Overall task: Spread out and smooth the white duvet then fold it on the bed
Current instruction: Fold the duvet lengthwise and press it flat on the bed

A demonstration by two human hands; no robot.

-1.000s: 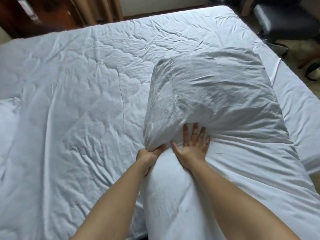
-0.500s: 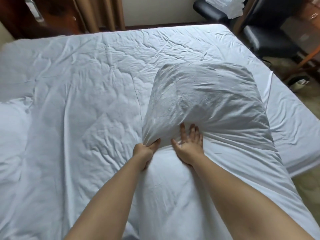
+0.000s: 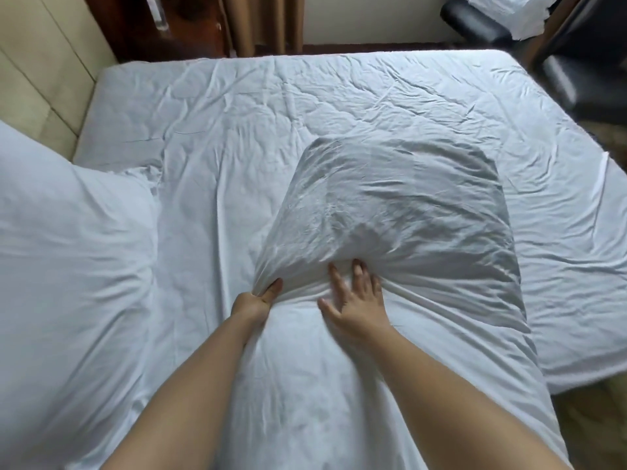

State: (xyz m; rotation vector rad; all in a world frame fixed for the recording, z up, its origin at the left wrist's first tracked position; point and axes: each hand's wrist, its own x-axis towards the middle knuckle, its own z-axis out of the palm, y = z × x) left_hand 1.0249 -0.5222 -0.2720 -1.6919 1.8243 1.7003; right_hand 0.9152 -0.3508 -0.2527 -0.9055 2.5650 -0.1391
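The white duvet (image 3: 390,212) lies on the bed (image 3: 237,106), with a puffed, air-filled bulge in the middle and a long flat part running toward me. My left hand (image 3: 254,300) grips a bunch of the duvet fabric at the bulge's near left corner. My right hand (image 3: 356,296) lies on the duvet just right of it, fingers spread and straight, pressing at the base of the bulge; it is slightly blurred.
A white pillow (image 3: 68,249) fills the left side. A padded headboard (image 3: 37,72) stands at the far left. A black chair (image 3: 502,25) with white linen on it sits at the back right, and brown curtains (image 3: 264,22) hang behind the bed.
The view has tilted up, showing more of the room and the pillow. My right hand has shifted slightly and its fingers have spread wider. My left hand keeps its hold.
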